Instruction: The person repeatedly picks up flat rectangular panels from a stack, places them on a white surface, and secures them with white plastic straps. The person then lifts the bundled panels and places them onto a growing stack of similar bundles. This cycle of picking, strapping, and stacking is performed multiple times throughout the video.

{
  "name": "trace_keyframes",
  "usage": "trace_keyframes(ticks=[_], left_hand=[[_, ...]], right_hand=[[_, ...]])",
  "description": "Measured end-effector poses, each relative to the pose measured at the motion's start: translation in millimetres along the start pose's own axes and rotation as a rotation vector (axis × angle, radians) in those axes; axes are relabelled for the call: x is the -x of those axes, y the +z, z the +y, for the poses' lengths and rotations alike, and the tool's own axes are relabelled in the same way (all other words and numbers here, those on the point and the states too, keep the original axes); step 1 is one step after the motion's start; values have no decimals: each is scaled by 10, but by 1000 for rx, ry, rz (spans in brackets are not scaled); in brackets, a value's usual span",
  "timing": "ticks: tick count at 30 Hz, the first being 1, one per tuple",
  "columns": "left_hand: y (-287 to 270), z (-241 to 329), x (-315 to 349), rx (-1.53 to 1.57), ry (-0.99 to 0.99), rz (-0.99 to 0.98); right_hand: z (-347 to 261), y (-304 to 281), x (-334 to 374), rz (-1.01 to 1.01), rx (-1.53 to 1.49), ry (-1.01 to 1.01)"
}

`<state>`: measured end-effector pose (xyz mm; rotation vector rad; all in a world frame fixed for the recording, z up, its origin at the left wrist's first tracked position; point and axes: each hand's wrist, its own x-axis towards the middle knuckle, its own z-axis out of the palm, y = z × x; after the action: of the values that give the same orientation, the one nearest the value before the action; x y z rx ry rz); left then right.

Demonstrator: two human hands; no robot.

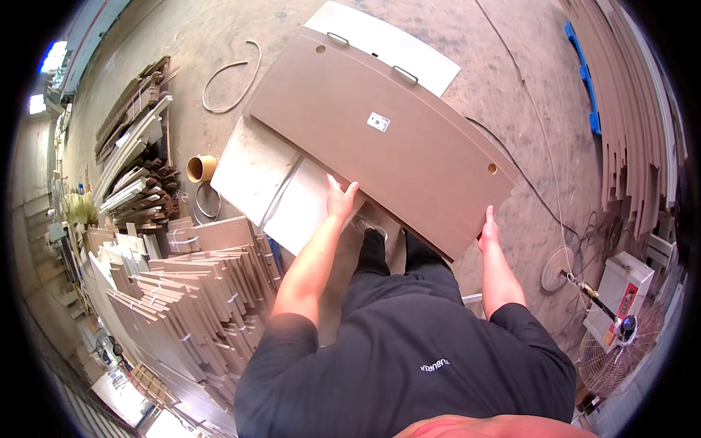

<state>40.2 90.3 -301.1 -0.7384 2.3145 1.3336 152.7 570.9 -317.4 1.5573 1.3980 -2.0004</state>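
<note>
A large brown panel lies tilted across the middle, with a small white label, round holes near two corners and a bowed far edge. My left hand grips its near long edge, with some fingers hidden. At its right end my right hand holds the short edge, fingertips along the side and the rest out of sight. Two dark handles show at the far edge. Pale boards lie under it: a white board sticks out beyond, and a whitish sheet shows at the left.
Stacked panels stand at the lower left, below a pile of wood strips. A cardboard tube and a loose loop of strip lie on the floor. Long brown boards, a cable and a fan are at the right.
</note>
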Motion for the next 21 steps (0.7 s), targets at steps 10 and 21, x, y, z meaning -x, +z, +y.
trace_keyframes(ticks=[10, 21], left_hand=[[76, -103, -78, -12, -74, 61], [-561, -595, 172, 423, -70, 80]], right_hand=[[118, -91, 256, -36, -138, 158], [245, 158, 319, 187, 79, -16]])
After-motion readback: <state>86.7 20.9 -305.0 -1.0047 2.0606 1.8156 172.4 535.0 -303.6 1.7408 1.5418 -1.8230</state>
